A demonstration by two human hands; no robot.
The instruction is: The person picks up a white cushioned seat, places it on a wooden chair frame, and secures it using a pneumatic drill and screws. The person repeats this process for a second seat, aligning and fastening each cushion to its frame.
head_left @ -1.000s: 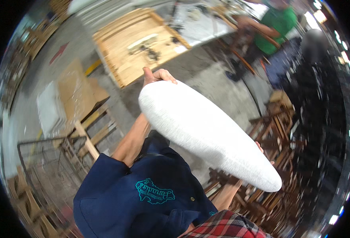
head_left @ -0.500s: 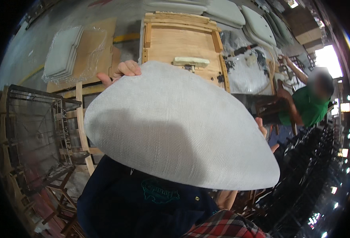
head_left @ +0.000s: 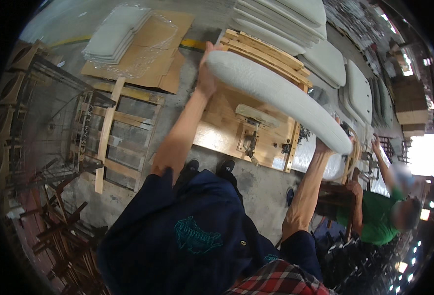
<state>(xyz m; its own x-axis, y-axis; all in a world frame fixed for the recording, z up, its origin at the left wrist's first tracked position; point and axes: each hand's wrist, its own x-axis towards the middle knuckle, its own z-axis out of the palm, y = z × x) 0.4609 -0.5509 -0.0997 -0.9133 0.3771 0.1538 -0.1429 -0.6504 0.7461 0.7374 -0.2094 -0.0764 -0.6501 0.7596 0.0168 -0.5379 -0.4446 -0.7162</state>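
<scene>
While the person's left grip (head_left: 207, 73) is curled around the left end of the pale pad (head_left: 271, 86), the right grip (head_left: 326, 146) holds the other end, partly hidden behind it. The pad is up over the wooden desk (head_left: 209, 135), and I can't tell if it touches anywhere. If the left fingers slip, that end could drop. If the pad dips, its cloth might catch on the wood block (head_left: 259, 116) or the metal clamp (head_left: 250, 144) and get torn or dirty. On the right, a worker in a green shirt (head_left: 379, 216) is near, so a wide swing might bump that person.

As for what holds what, at the far left I see a wire cart (head_left: 50, 113), but its inside is too blurry to tell. Next, clear plastic (head_left: 164, 24) lies around a stack of flat pads (head_left: 118, 32) on some cardboard (head_left: 165, 56). Then comes the desk, which has raised strips and carries the block and clamp like a tray.
</scene>
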